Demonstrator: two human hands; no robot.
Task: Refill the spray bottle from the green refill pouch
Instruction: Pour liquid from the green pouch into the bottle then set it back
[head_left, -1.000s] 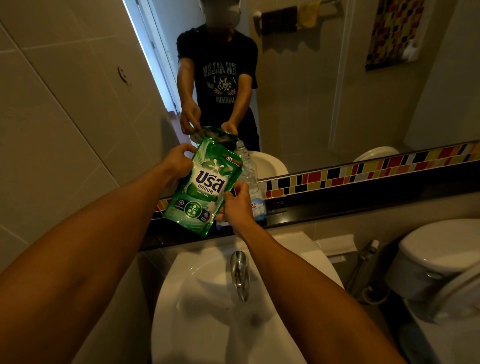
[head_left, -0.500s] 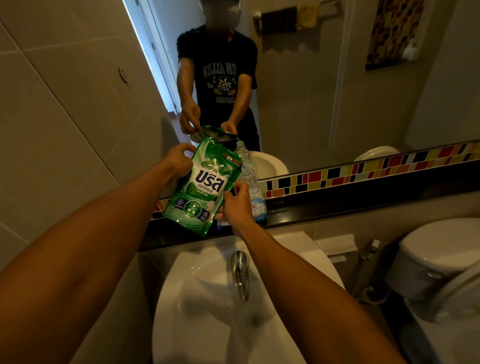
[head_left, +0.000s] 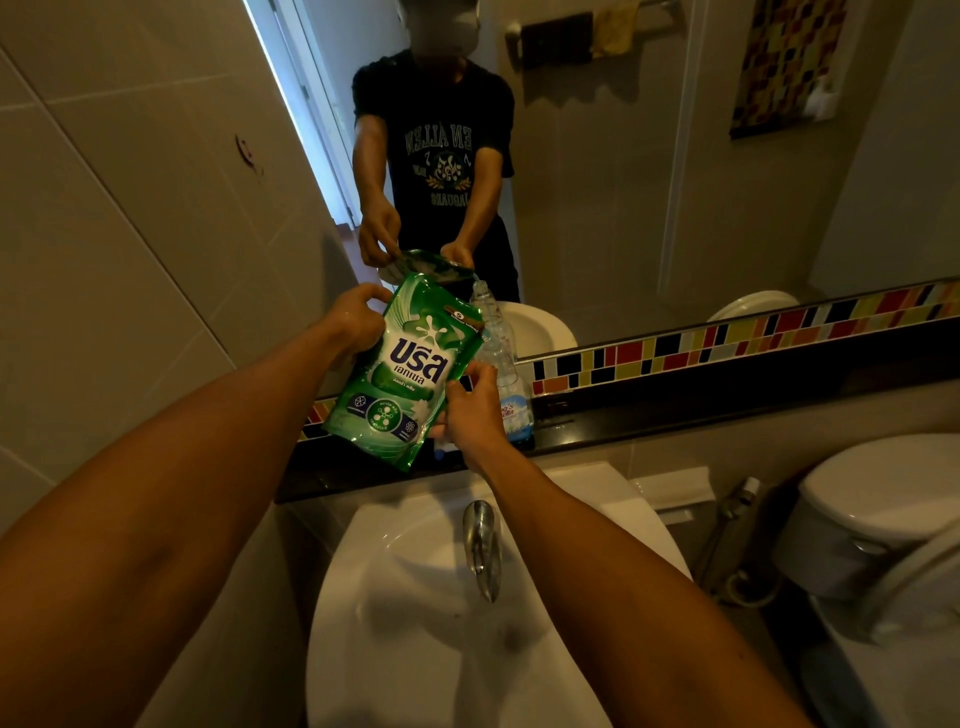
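Note:
The green refill pouch (head_left: 405, 374) with white lettering is held tilted above the black ledge (head_left: 675, 410), its upper right corner leaning toward the neck of a clear bottle (head_left: 511, 395). The bottle stands upright on the ledge against the mirror, partly hidden behind the pouch, and I see no spray head on it. My left hand (head_left: 356, 319) grips the pouch's upper left edge. My right hand (head_left: 470, 415) pinches the pouch's lower right edge, close beside the bottle.
A white sink (head_left: 415, 623) with a chrome tap (head_left: 483, 545) lies right below my arms. A toilet (head_left: 883, 509) and a hose sprayer (head_left: 737, 514) are at the right. A tiled wall (head_left: 130, 234) closes the left. The mirror (head_left: 623, 182) shows a person.
The pouch has lifted and shifted only very slightly. Both hands keep the same hold, and the bottle has not moved.

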